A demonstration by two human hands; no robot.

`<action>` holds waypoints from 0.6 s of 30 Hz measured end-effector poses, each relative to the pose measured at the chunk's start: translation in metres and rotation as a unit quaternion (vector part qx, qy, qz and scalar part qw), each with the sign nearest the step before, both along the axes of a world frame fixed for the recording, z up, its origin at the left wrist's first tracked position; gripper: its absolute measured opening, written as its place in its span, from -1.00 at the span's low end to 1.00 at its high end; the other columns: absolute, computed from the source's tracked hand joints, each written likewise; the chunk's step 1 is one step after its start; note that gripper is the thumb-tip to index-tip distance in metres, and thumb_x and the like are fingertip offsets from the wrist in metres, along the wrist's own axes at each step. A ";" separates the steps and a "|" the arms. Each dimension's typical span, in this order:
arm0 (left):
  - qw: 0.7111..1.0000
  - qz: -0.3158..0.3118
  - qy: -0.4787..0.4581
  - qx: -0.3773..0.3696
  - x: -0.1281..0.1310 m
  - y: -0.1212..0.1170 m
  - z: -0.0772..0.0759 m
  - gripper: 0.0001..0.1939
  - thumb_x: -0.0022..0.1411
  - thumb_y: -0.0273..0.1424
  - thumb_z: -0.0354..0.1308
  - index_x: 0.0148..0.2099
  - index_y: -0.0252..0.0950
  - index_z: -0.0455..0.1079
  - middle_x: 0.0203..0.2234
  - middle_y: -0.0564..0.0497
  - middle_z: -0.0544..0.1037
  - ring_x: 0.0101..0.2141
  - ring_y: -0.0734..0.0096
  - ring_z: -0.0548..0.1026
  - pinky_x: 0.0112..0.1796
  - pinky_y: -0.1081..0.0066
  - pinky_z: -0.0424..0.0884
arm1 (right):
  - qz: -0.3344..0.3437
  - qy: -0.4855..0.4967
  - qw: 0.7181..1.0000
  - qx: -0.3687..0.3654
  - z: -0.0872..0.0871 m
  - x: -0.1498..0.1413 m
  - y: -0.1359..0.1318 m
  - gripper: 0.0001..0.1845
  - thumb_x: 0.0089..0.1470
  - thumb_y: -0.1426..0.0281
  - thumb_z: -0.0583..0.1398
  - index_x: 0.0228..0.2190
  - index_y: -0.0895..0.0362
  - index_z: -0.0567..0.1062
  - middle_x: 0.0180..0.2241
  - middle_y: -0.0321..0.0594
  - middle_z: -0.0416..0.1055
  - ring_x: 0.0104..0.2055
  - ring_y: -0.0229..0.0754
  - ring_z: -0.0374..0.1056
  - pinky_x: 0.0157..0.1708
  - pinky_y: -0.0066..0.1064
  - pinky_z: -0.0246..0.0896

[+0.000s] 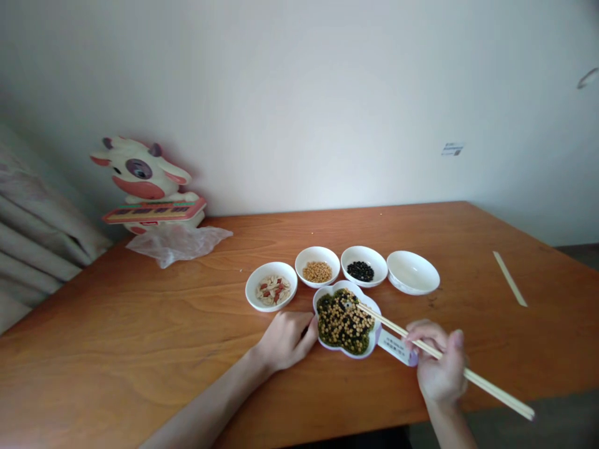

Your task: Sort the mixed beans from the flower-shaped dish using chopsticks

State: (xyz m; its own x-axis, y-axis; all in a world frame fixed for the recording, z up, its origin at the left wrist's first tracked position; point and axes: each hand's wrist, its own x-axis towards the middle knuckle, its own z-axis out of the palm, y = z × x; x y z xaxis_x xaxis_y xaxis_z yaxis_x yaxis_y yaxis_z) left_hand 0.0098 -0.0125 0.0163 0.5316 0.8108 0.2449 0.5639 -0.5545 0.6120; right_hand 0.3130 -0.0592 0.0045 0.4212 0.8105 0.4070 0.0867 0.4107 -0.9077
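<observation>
My right hand (440, 365) is closed round a pair of wooden chopsticks (421, 343) whose tips rest in a flower-shaped white dish (347, 321) full of mixed green, yellow and black beans. My left hand (285, 340) rests on the table with its fingers curled against the dish's left rim. Behind the dish stand a bowl of pale seeds and red berries (271, 290), a bowl of yellow beans (317, 266), a bowl of black beans (364, 265) and an empty white bowl (413, 272).
A labelled tag (397, 347) juts from the dish toward my right hand. A cartoon cow toy (145, 184) and a crumpled clear plastic bag (178, 242) sit at the back left of the wooden table (140, 324). A paper chopstick sleeve (510, 279) lies at right.
</observation>
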 end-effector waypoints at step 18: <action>0.999 0.024 0.007 -0.029 0.008 0.000 -0.003 -0.49 0.67 -0.24 -0.17 -0.38 -0.26 0.29 -0.51 0.07 0.45 -0.52 0.46 0.30 -0.39 0.41 0.21 | 0.062 -0.059 0.996 -0.018 -0.014 0.004 0.001 -0.23 0.49 -0.05 -0.04 -0.51 0.12 0.63 -0.55 -0.18 0.44 -0.53 -0.16 0.37 -0.53 -0.35 0.25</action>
State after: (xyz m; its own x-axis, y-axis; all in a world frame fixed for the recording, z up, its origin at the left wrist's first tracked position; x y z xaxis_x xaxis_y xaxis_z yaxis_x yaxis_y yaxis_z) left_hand 0.0173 -0.0128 0.0128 0.4942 0.8485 0.1890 0.5984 -0.4898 0.6340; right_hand 0.3175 -0.0580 -0.0097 0.2676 0.8685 0.4172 0.1451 0.3918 -0.9085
